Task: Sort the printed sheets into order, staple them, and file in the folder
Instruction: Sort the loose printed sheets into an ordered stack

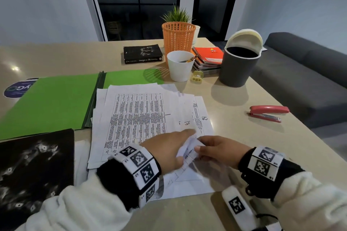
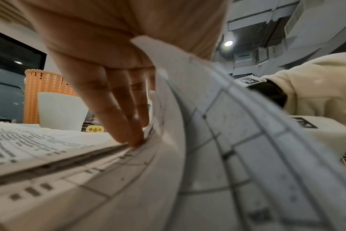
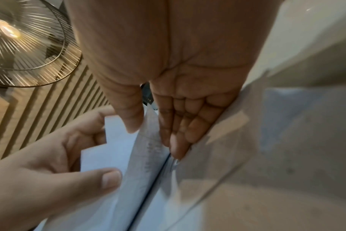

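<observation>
Sheets: printed sheets (image 1: pixel 135 116) lie in a loose fanned pile on the table (image 1: pixel 234 110), partly overlapping the right half of the open green folder (image 1: pixel 56 103); handwritten numbers show on the pile's right margins.
Lifted sheet: one curled sheet (image 1: pixel 187 148) rises from the pile's near right corner, between the two hands.
Left hand: left hand (image 1: pixel 167 148) rests on the pile with fingers (image 2: pixel 117 112) straight, tips pressing the paper beside the curled sheet, thumb against that sheet.
Right hand: right hand (image 1: pixel 219 148) pinches the curled sheet's edge between thumb and extended fingers (image 3: pixel 180 131).
Stapler: red stapler (image 1: pixel 268 113) lies on the table well right of the pile, untouched.
Beyond the pile: white cup (image 1: pixel 180 65), orange basket (image 1: pixel 178 37), dark bin (image 1: pixel 240 63), notebooks (image 1: pixel 208 56).
</observation>
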`<state>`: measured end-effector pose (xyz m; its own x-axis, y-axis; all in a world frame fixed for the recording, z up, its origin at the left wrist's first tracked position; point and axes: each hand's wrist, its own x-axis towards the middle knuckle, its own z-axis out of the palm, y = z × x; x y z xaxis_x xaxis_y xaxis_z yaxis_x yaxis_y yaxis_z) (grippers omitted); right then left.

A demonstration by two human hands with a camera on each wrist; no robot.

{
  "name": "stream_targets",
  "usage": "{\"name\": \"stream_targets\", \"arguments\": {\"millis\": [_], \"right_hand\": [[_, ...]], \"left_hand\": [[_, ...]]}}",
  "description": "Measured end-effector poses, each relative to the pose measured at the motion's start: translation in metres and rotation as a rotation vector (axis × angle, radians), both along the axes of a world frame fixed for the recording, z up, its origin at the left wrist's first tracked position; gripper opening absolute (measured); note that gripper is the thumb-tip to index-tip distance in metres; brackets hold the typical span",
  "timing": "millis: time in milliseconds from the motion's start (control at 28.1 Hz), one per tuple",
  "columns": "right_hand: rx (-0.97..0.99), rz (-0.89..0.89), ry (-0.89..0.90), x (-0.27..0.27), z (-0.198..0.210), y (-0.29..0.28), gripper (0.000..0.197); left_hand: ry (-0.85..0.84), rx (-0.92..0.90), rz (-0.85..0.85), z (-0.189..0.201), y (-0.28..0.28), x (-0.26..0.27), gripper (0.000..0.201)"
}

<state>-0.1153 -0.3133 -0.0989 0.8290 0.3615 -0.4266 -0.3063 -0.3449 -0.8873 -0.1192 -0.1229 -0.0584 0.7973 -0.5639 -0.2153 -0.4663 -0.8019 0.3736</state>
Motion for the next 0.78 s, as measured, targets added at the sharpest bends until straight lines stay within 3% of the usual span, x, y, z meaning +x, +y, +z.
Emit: {"name": "stream_targets", "arguments": {"millis": [143,321,463,534,677,784], "right_hand": [[0.019,-0.009,0.018,0.0,-0.004,-0.003,0.01],[0.01,-0.075,0.016,0.005,-0.009,-0.004,0.026],[0.094,-0.161,0.037,0.006,-0.012,-0.005,0.021],[0.134,-0.18,0.051,0.007,-0.015,-0.005,0.019],[0.072,-0.154,0.022,0.01,-0.02,-0.008,0.041],[0.004,-0.108,0.015,0.011,-0.017,-0.009,0.045]], "left_hand": [[0.023,-0.041,0.01,0.006,0.006,0.005,0.082],[-0.028,-0.071,0.091,0.005,0.018,0.009,0.059],[-0.131,-0.086,0.173,0.005,0.019,0.007,0.041],[-0.17,-0.119,0.208,0.005,0.021,0.005,0.039],[-0.192,-0.195,0.281,0.011,0.036,0.003,0.039],[-0.215,-0.21,0.299,0.019,0.05,0.002,0.04]]}}
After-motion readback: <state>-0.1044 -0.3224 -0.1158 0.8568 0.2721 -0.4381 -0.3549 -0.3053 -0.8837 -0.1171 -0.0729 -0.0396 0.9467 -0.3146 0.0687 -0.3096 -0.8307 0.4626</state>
